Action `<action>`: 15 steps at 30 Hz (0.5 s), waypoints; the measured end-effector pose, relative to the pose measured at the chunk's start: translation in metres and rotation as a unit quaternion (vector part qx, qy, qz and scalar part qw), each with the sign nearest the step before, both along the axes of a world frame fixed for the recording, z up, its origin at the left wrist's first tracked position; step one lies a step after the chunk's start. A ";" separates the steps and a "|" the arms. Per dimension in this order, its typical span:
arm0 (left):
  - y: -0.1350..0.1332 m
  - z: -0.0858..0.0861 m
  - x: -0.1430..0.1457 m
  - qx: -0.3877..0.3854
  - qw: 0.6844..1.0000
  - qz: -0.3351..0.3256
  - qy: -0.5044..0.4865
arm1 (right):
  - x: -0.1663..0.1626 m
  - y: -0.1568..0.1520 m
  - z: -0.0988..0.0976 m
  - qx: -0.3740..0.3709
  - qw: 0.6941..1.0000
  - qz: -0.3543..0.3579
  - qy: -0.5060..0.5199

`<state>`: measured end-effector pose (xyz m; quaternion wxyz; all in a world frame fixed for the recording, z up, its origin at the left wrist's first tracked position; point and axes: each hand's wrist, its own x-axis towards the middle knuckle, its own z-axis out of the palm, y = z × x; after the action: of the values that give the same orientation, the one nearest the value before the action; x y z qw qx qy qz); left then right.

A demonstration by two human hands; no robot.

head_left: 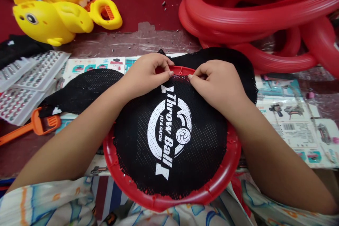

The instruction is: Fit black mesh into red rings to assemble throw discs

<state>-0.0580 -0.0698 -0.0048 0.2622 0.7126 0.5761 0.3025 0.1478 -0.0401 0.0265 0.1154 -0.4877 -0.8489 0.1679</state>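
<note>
A round black mesh cloth (201, 113) with a white "Throw Ball" print lies across a red plastic ring (230, 169). The ring's near edge hangs over the table edge by my lap. At the far rim, my left hand (149, 74) pinches the mesh edge between thumb and fingers. My right hand (215, 79) does the same a little to the right. Between the two hands, a small peg shows on the bare red rim. Small pegs also line the ring's near side, where the mesh edge meets it.
More black mesh pieces (90, 84) lie left and behind the ring. Red rings (254, 17) are piled at back right. Yellow animal-shaped plastic parts (50, 21) stand at back left, above white trays of small parts (42, 70) and an orange plastic piece (39, 123). Printed cardboard (299, 130) covers the table.
</note>
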 end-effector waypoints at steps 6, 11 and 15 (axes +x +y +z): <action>0.001 0.000 0.000 -0.002 1.000 0.006 0.028 | -0.002 0.001 0.000 0.009 1.000 -0.012 -0.007; 0.002 -0.001 0.001 0.005 0.999 0.004 0.041 | -0.004 0.002 0.000 0.009 1.000 -0.011 -0.010; 0.001 -0.001 0.002 0.019 0.999 0.017 0.048 | -0.005 0.003 0.000 0.020 1.000 -0.005 -0.001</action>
<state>-0.0564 -0.0688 -0.0061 0.2159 0.7215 0.5940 0.2829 0.1427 -0.0375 0.0262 0.1250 -0.4900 -0.8495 0.1501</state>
